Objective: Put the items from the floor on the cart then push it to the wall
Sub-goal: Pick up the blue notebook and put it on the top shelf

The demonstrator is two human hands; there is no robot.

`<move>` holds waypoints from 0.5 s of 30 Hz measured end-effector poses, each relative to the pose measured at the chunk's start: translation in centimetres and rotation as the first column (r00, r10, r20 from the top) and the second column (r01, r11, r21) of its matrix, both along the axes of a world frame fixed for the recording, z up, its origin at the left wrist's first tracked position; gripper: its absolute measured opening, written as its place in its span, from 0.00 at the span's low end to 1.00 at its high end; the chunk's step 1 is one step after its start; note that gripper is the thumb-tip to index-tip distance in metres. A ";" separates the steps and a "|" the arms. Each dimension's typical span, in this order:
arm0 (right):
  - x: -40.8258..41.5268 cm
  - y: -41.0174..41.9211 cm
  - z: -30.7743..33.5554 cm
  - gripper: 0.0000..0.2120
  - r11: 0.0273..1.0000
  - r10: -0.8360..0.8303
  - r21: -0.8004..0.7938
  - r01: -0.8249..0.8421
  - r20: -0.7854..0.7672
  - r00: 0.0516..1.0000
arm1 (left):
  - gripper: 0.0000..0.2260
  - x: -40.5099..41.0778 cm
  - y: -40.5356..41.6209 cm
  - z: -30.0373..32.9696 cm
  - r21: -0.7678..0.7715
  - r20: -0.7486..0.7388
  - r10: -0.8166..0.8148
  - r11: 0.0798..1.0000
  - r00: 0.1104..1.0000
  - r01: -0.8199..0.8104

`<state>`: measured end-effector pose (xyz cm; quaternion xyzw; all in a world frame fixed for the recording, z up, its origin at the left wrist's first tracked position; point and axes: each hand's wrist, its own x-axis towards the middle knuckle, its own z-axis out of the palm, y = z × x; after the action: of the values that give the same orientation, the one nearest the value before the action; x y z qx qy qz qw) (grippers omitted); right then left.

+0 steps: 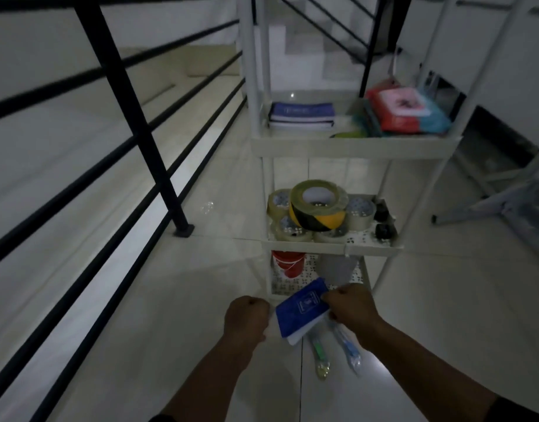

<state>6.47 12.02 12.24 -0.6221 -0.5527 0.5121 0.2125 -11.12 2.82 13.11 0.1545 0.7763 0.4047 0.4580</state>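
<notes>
A white three-tier cart (350, 144) stands in front of me. Its top shelf carries blue notebooks (301, 114) and a red and teal packet (411, 112). On the middle shelf lie tape rolls, with a yellow-black roll (318, 205) on top. My right hand (350, 309) is shut on a blue booklet (301, 312), held just above the floor in front of the bottom shelf. Beside it, my left hand (247, 315) is a closed fist holding nothing. Two toothbrushes, one green (318, 353) and one blue (349, 350), lie on the floor under the booklet.
A black metal railing (158, 166) runs along the left, its post base (183, 229) bolted to the tile floor near the cart. A white folding frame (487, 205) leans at the right. Stairs rise behind the cart. A red container (288, 263) sits on the bottom shelf.
</notes>
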 end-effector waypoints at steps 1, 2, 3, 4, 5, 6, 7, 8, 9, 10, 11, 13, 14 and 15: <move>0.6 -0.3 2.0 0.09 0.999 0.004 0.042 -0.004 -0.010 1.000 | 0.08 0.1 0.0 1.2 0.017 -0.028 -0.006 1.000 1.000 0.006; 1.2 -0.6 3.9 0.09 0.996 0.009 0.084 -0.007 -0.021 1.000 | 0.08 0.1 0.0 2.2 0.039 -0.048 0.004 0.999 0.999 -0.002; 1.8 -0.9 5.9 0.09 0.992 0.005 0.129 0.000 -0.038 0.999 | 0.09 0.2 0.1 3.3 0.067 -0.055 0.016 0.998 0.998 -0.013; 2.4 -1.0 7.9 0.09 0.985 -0.007 0.172 0.017 -0.055 0.998 | 0.08 0.2 0.2 4.4 0.092 -0.047 0.025 0.996 0.999 -0.021; 2.8 -1.0 9.7 0.09 0.977 -0.027 0.210 0.042 -0.070 0.997 | 0.07 0.3 0.3 5.3 0.110 -0.034 0.027 0.994 0.999 -0.023; 3.2 -1.1 11.5 0.09 0.967 -0.053 0.245 0.075 -0.096 0.994 | 0.06 0.5 0.4 6.4 0.131 -0.023 0.021 0.991 1.000 -0.018; 3.6 -1.1 13.2 0.09 0.957 -0.070 0.269 0.105 -0.134 0.988 | 0.06 0.8 0.4 7.5 0.150 -0.017 0.014 0.989 1.000 -0.011; 3.9 -1.1 14.9 0.09 0.950 -0.081 0.284 0.129 -0.174 0.981 | 0.06 1.0 0.4 8.5 0.169 -0.030 0.007 0.986 1.000 -0.002; 4.2 -1.2 16.4 0.09 0.943 -0.087 0.299 0.148 -0.208 0.974 | 0.06 1.3 0.4 9.6 0.187 -0.055 0.011 0.982 0.998 0.000; 4.3 -1.3 17.8 0.09 0.936 -0.087 0.314 0.160 -0.233 0.969 | 0.05 1.5 0.4 10.5 0.202 -0.089 0.006 0.979 0.996 0.012; 4.4 -1.4 19.2 0.09 0.930 -0.082 0.329 0.165 -0.252 0.964 | 0.05 1.8 0.3 11.4 0.219 -0.124 0.001 0.975 0.992 0.026; 4.2 -1.8 21.9 0.10 0.918 -0.074 0.353 0.178 -0.288 0.955 | 0.06 2.2 0.3 13.2 0.267 -0.175 0.016 0.963 0.984 0.032; 4.1 -1.8 23.2 0.10 0.912 -0.076 0.361 0.192 -0.312 0.947 | 0.07 2.2 0.4 14.1 0.304 -0.194 0.037 0.952 0.980 0.024; 3.9 -1.7 24.4 0.09 0.907 -0.079 0.363 0.212 -0.349 0.934 | 0.08 2.2 0.7 15.0 0.332 -0.208 0.054 0.943 0.977 0.018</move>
<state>10.40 10.30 36.69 -0.5129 -0.5530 0.4684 0.4601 -8.91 3.49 28.11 0.2649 0.7431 0.5149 0.3355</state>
